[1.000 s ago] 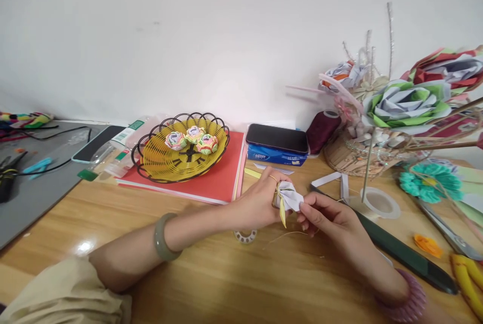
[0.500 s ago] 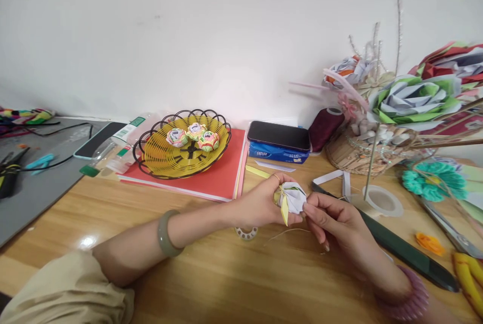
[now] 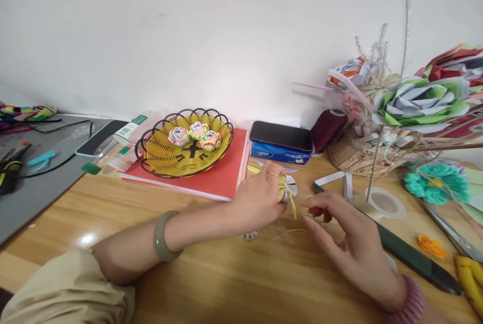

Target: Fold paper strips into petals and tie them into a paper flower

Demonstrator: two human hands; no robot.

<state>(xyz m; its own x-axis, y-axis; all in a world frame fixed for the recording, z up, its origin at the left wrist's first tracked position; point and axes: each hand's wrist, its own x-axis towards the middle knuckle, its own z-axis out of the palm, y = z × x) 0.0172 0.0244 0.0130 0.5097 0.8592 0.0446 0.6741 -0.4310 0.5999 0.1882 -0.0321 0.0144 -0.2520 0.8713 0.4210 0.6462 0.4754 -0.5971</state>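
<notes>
My left hand [image 3: 258,197] is closed around a small folded-paper flower [image 3: 291,185] in white and yellow, its fingers hiding most of it. One narrow yellow paper tip hangs down at the flower's right side. To the right, apart from the flower, my right hand [image 3: 347,241] has its thumb and forefinger spread, with the other fingers curled beneath. A thin thread [image 3: 285,234] lies on the wooden table between the hands; its right end passes out of sight by my right fingers. A pale disc with holes [image 3: 250,235] shows partly below my left hand.
Behind stands a yellow wicker basket [image 3: 162,155] with several paper flowers, on red paper [image 3: 222,185]. A phone [image 3: 281,134] lies on a blue packet [image 3: 281,152]. To the right are a tape roll [image 3: 396,208], a dark green knife-like tool [image 3: 415,258], and scissors [image 3: 449,231].
My left hand has turned over, back now upward, shifting the flower slightly left and up. My right fingers have let go of the flower's edge and spread apart.
</notes>
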